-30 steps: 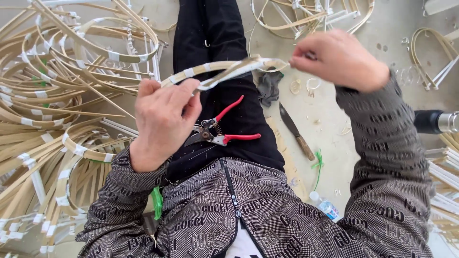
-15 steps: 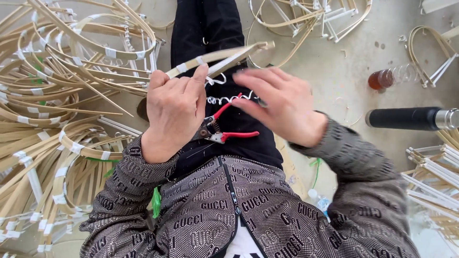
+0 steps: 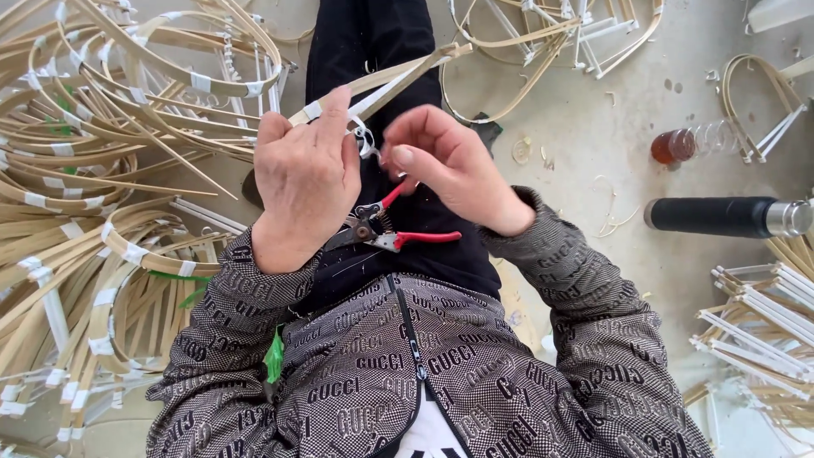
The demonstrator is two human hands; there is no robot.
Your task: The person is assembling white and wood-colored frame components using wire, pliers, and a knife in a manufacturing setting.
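- left hand (image 3: pixel 307 182) clenches the pale bent bamboo strip with white tape bands (image 3: pixel 383 80), held above the lap.
- right hand (image 3: pixel 443 165) pinches the white tape tail (image 3: pixel 366 142) on it.
- risk, as i judge: the tape slackens; the red-handled pruning shears (image 3: pixel 392 231) slide off the lap.

Pale concrete floor (image 3: pixel 627 127); bamboo-strip hoops (image 3: pixel 93 153), black cylinder (image 3: pixel 721 216), amber bottle (image 3: pixel 691 142) on it

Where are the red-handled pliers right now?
In the head view, the red-handled pliers lie on the person's lap near centre frame, just below the left hand and right hand.
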